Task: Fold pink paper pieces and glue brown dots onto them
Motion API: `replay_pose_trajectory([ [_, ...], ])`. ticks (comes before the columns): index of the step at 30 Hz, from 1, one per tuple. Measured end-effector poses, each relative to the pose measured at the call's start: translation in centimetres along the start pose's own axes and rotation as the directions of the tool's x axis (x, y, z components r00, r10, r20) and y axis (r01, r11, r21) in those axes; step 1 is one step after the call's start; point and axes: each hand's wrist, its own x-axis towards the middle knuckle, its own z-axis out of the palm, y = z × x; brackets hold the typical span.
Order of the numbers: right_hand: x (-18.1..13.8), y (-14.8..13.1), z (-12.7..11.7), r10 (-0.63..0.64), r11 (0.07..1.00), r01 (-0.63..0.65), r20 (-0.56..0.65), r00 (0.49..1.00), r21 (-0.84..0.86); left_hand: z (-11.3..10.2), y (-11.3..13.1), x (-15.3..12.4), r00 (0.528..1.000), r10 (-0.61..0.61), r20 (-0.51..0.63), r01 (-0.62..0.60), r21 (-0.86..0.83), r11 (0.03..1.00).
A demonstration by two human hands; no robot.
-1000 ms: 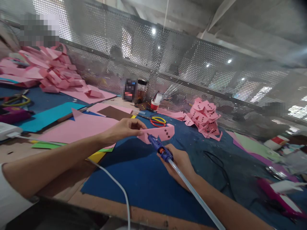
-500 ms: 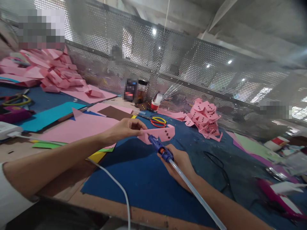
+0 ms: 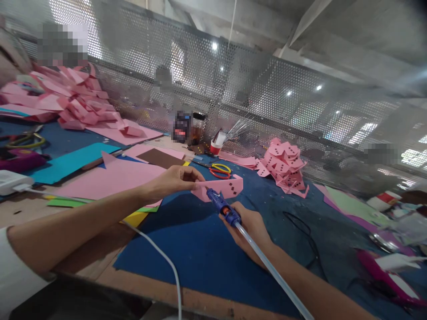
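Observation:
A folded pink paper strip (image 3: 224, 190) with dark diamond marks is pinched by its left end between the thumb and fingers of my left hand (image 3: 183, 178). My right hand (image 3: 251, 226) is wrapped round a blue glue gun (image 3: 222, 206), its nozzle at the strip's left part near my left fingertips. From the back of the gun a long clear glue stick (image 3: 267, 262) runs down to the right over my forearm. Whether the nozzle touches the paper I cannot tell.
Yellow-and-red scissors (image 3: 219, 170) lie behind the strip. A pile of marked pink paper pieces (image 3: 282, 165) sits at the back right, folded pink pieces (image 3: 78, 95) at the back left. A white cable (image 3: 163, 255) crosses the front edge; a magenta tool (image 3: 388, 275) lies right.
Both hands, the strip and the glue gun stay almost in place. Only a very slight shift of the view shows.

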Motion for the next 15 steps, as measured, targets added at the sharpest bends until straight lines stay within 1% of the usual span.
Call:
replay_pose_trajectory([
  [6,-0.05,0.03,0.01,-0.004,1.000,0.004,0.017,1.000,-0.010,-0.04,-0.15,0.00,1.000,0.003,0.006,-0.003,-0.024,1.000],
  [15,-0.03,-0.10,-0.29,0.005,1.000,-0.006,0.047,0.999,0.006,-0.04,-0.13,0.12,1.000,0.004,0.010,-0.004,-0.012,1.000],
])
